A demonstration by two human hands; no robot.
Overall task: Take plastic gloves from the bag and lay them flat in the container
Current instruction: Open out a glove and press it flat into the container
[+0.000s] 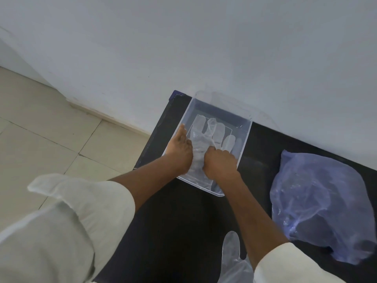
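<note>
A clear plastic container (243, 139) stands on the black table against the wall. A translucent plastic glove (212, 131) lies spread inside it, fingers pointing away from me. Both of my hands are in the container. My left hand (180, 149) lies flat on the glove's left side, fingers extended. My right hand (219, 162) rests on the glove's palm area with its fingers curled down onto the plastic. A bluish plastic bag (322, 203) lies crumpled on the table to the right. Another loose glove (233, 256) lies near the table's front edge, partly under my right forearm.
The black table (179, 221) ends at its left edge beside the container, with beige floor tiles (40, 139) beyond. A white wall (204, 48) runs directly behind the container. My pale sleeves fill the lower left and lower right.
</note>
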